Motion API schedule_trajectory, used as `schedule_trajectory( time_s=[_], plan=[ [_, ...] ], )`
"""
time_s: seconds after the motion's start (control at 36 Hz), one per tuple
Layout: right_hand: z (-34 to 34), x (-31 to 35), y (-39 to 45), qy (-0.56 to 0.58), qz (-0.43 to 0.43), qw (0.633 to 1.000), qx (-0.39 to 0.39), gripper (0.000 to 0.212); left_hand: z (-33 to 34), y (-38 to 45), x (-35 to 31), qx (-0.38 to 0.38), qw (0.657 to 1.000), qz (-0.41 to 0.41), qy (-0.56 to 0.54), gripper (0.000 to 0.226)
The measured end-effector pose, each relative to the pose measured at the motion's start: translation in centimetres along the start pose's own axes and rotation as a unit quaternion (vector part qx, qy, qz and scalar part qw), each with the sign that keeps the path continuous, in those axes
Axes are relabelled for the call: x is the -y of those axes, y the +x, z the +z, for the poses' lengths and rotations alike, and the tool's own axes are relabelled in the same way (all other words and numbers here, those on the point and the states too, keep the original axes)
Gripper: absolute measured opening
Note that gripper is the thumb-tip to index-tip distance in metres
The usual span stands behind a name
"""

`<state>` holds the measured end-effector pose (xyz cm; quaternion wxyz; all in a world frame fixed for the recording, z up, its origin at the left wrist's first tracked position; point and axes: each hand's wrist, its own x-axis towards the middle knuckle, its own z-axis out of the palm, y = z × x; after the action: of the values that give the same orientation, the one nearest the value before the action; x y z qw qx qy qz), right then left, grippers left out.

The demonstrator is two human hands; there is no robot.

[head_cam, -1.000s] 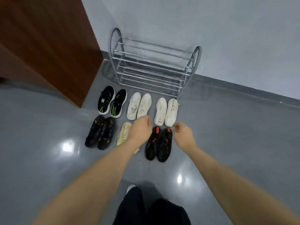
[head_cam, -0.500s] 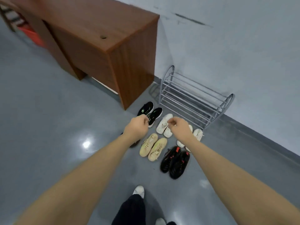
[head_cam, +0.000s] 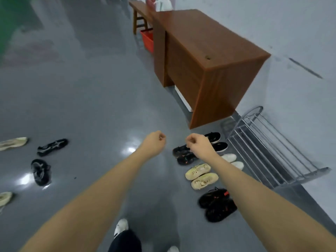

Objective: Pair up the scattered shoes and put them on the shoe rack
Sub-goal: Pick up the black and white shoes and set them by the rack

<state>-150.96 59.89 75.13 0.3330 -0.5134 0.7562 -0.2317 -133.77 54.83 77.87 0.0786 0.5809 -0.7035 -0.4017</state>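
My left hand (head_cam: 154, 144) and my right hand (head_cam: 199, 146) hover in loose fists over the grey floor, holding nothing. Paired shoes lie in rows in front of the bare metal shoe rack (head_cam: 269, 148) at the right: a cream pair (head_cam: 201, 176), a black pair with red marks (head_cam: 216, 205), a dark pair with orange marks (head_cam: 183, 155), a black white-soled pair (head_cam: 217, 141) and a white pair (head_cam: 232, 160), partly hidden by my right arm. Scattered at the left lie a black shoe with white stripes (head_cam: 51, 147), another black shoe (head_cam: 40, 172) and two cream shoes (head_cam: 13, 143) (head_cam: 5, 198).
A brown wooden desk (head_cam: 205, 60) stands against the wall beside the rack. A red basket (head_cam: 148, 40) and a wooden bench (head_cam: 139, 13) lie behind it. My own feet in white shoes (head_cam: 121, 227) show at the bottom. Glossy floor stretches between the scattered shoes and the rows.
My view has swung left, away from the rack and the rows. The scattered shoes at the left have come into sight. Both hands have lifted off the pairs and stay fisted.
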Motion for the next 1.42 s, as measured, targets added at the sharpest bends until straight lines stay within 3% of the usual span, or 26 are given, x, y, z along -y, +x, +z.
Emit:
schedule_trajectory(
  time_s=[0.5,0.67,0.94,1.42],
  plan=[
    [16.3,17.1,2.3,-0.075,-0.083,0.989,0.095,0.019,-15.1,-6.5,18.3,-0.095,0.987,-0.106,-0.069,0.029],
    [26.1,26.4,1.8,-0.049,-0.126,0.985,0.104,0.023,-22.8,-8.9,27.5,-0.133,0.980,-0.121,-0.080,0.028],
    [40.7,37.3,2.4,-0.058,-0.172,0.966,0.185,0.022,-33.3,-12.1,39.5,-0.188,0.962,-0.166,-0.112,0.028],
    [58.4,55.8,12.7,-0.084,-0.233,0.928,0.279,0.020,-49.9,-5.3,56.7,-0.288,0.904,-0.241,-0.204,0.022]
  ],
)
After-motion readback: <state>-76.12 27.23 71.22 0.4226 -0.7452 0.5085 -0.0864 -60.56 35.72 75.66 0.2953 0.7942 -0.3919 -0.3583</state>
